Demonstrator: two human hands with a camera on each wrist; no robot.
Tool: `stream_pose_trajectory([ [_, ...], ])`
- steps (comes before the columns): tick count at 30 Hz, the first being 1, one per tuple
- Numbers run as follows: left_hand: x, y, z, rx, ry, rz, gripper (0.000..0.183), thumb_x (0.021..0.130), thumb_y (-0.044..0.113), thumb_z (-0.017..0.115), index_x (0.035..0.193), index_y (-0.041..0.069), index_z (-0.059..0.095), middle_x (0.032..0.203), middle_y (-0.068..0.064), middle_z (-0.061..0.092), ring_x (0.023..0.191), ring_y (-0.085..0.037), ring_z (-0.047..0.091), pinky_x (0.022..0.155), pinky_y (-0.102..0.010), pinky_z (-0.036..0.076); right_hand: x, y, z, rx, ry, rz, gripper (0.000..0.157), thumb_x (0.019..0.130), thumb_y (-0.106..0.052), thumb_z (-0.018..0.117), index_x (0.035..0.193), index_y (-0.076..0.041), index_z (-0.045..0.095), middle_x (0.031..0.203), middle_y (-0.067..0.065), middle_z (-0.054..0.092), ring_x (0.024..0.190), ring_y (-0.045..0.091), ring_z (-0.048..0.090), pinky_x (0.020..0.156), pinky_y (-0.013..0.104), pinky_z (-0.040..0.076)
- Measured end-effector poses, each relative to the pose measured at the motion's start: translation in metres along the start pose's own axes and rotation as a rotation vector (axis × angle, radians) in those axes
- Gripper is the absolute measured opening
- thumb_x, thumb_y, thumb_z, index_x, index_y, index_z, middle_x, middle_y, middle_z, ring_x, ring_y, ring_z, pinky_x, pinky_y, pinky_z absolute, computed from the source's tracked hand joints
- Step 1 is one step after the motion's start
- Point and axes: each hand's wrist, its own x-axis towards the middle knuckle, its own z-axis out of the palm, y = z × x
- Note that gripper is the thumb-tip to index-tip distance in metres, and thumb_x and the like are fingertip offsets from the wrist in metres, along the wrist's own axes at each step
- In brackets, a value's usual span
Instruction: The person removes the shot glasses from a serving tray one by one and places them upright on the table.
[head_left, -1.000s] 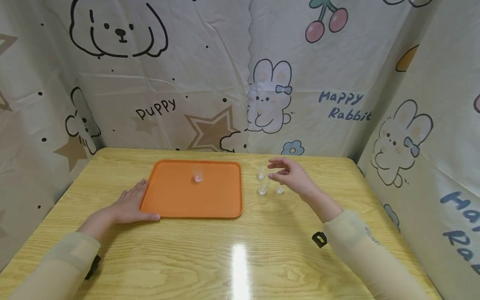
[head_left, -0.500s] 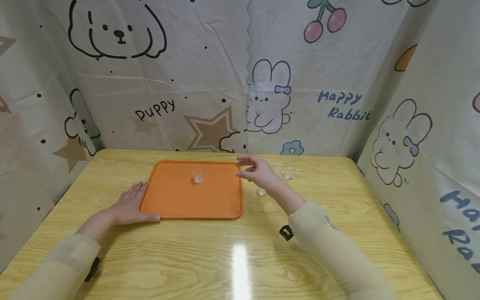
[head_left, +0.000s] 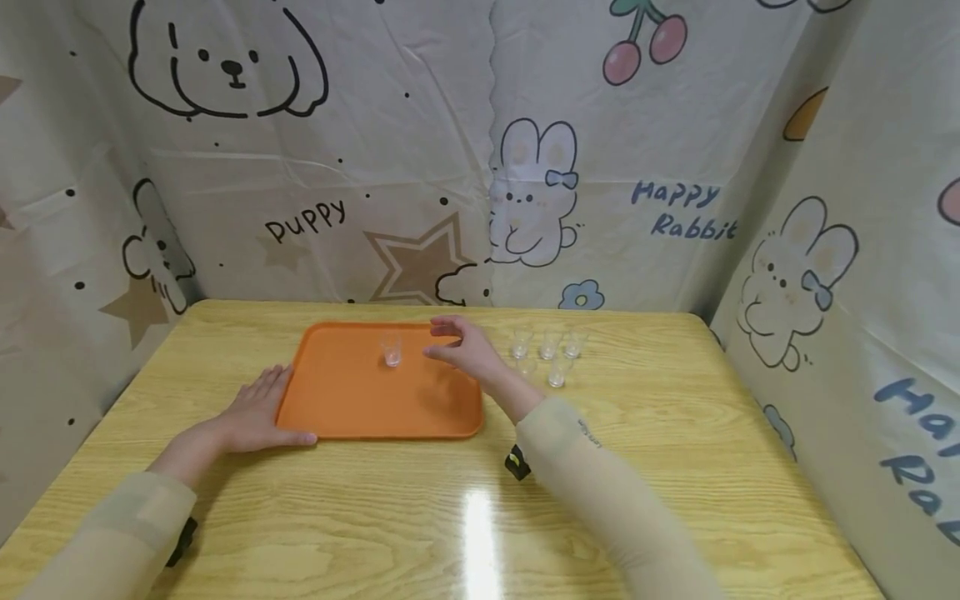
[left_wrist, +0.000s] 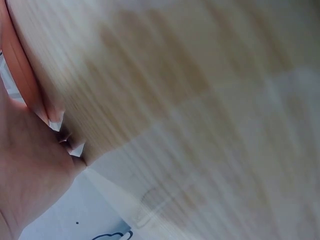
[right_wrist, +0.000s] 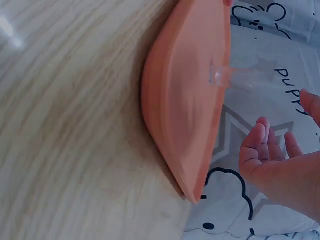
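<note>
An orange tray [head_left: 352, 408] lies on the wooden table, and one small clear glass [head_left: 392, 353] stands upright on it towards the back. My left hand [head_left: 255, 417] rests at the tray's left side, fingers along the edge and thumb at the front corner. Above the right part of the tray hovers my right hand [head_left: 468, 350], just right of the glass and apart from it. In the right wrist view, thumb and bent fingers [right_wrist: 260, 140] stand apart with nothing seen between them. The left wrist view catches only part of the left hand [left_wrist: 35, 165] beside the tray rim.
Several more small clear glasses [head_left: 557, 372] stand grouped on the table to the right of the tray, some partly behind the right forearm. A patterned cloth [head_left: 420, 150] closes off the back and both sides of the wooden table [head_left: 360, 517].
My right hand has travelled left from above the grouped glasses to over the tray, near its glass. The left hand has stayed at the tray's edge.
</note>
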Motion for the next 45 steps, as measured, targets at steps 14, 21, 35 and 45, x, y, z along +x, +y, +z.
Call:
stream_pose_trajectory([
  [14,0.001,-0.003,0.001,0.004,0.0,-0.003,0.12,0.066,0.066,0.06,0.142,-0.001,-0.005,0.145,-0.028,-0.001,0.132,-0.044,-0.001,0.099,-0.064,0.002,0.026,0.02,0.041,-0.017,0.013,0.053,0.058,0.077,-0.017,0.07,0.129,-0.008,0.045,0.124,0.013,0.052,0.109,0.027,0.052,0.076,0.03,0.05],
  [21,0.002,-0.004,0.002,0.01,0.0,-0.003,0.121,0.066,0.067,0.06,0.142,0.0,-0.006,0.145,-0.028,-0.001,0.132,-0.044,-0.001,0.099,-0.064,0.001,0.034,0.022,0.054,-0.085,0.015,0.021,0.058,0.075,-0.019,0.072,0.127,-0.007,0.048,0.118,0.01,0.055,0.112,0.024,0.05,0.083,0.029,0.047],
  [35,0.002,-0.002,0.001,0.009,0.002,-0.003,0.121,0.066,0.068,0.059,0.142,-0.001,-0.005,0.145,-0.028,0.0,0.133,-0.044,0.0,0.1,-0.063,0.002,0.038,0.018,0.061,-0.076,0.009,0.013,0.043,0.082,-0.013,0.064,0.121,-0.006,0.05,0.114,0.008,0.055,0.102,0.023,0.057,0.075,0.028,0.05],
  [45,0.002,-0.005,0.003,-0.026,0.012,-0.007,0.122,0.064,0.069,0.06,0.142,0.002,-0.006,0.146,-0.026,0.0,0.134,-0.042,-0.002,0.101,-0.062,0.001,0.038,0.024,0.064,-0.08,0.049,-0.006,0.029,0.079,-0.016,0.068,0.104,-0.009,0.054,0.1,0.004,0.058,0.091,0.019,0.058,0.072,0.025,0.049],
])
